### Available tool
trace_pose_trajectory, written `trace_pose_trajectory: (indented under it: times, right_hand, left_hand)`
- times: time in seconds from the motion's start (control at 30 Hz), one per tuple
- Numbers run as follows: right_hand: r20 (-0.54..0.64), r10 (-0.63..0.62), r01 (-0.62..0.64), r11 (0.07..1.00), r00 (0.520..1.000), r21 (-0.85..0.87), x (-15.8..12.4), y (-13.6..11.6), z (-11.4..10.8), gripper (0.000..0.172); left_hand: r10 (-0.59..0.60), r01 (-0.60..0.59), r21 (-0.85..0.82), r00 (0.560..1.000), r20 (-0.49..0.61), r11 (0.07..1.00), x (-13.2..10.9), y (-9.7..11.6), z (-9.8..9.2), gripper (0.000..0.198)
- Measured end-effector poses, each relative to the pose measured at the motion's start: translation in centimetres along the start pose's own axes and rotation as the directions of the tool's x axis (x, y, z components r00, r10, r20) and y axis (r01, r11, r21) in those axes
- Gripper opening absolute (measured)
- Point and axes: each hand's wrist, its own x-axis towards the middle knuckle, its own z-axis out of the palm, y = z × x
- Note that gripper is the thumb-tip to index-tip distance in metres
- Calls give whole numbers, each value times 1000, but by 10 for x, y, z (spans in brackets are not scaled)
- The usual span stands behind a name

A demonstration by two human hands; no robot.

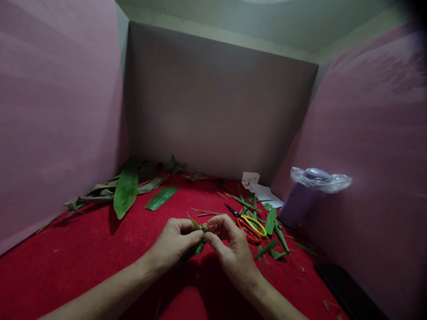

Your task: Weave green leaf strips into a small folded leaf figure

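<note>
1. Smooth pink panels stand at 10 o'clock (left pink panel (56, 89)) and 2 o'clock (right pink panel (376, 133)), flanking a flat grey panel (216, 102) at 12.
2. Red cloth (83, 258), matt and slightly fuzzy, covers the work surface.
3. A purple rounded container (298, 204) stands just past 2 o'clock, crinkled clear film (340, 183) around its top.
4. A flat black slab (347, 289) lies near 4 o'clock.
5. Left hand (176, 240): thumb and forefinger clamped on the folded leaf piece; the other fingers are mostly hidden.
6. Right hand (233, 253): curved thumb and forefinger pinch the same piece's upper right end.
7. A broad, glossy oval leaf (126, 191) rests at 10 o'clock over curled, dull dried leaves (103, 191).
8. Scissors (239, 215) with dark blades and red and yellow looped handles lie between 2 and 3 o'clock, among green leaf strips (271, 221).
9. White paper (267, 195) lies at 2 o'clock.
10. The folded leaf piece (197, 249), green with a pointed yellowish tip, sits at the dial's centre, between both hands.
</note>
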Motion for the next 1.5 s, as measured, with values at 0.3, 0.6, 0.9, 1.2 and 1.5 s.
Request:
trace_pose_trajectory:
  times: [0.3, 0.6, 0.9, 1.2, 1.5]
  right_hand:
    - [12, -36, 37, 993, 999, -116, 0, -7, -1, 8]
    - [-11, -20, 19, 997, 1000, -81, -2, -2, 0, 8]
    - [-50, -108, 98, 980, 993, -171, -2, -7, -1, 11]
    - [-49, -65, 56, 985, 997, -162, -2, -5, -1, 9]
    - [-68, -41, 26, 976, 997, -214, 1, -8, -3, 11]
  left_hand:
    - [13, -17, 78, 998, 59, 997, -2, 1, 1, 29]
    - [-16, 9, 124, 998, 57, 992, -2, 4, 2, 32]
    - [-3, -4, 139, 999, 50, 990, -2, 4, 2, 31]
    - [-34, 22, 147, 996, 78, 989, -4, 7, 1, 28]
    - [-5, -21, 224, 993, 114, 974, -2, 7, -5, 28]
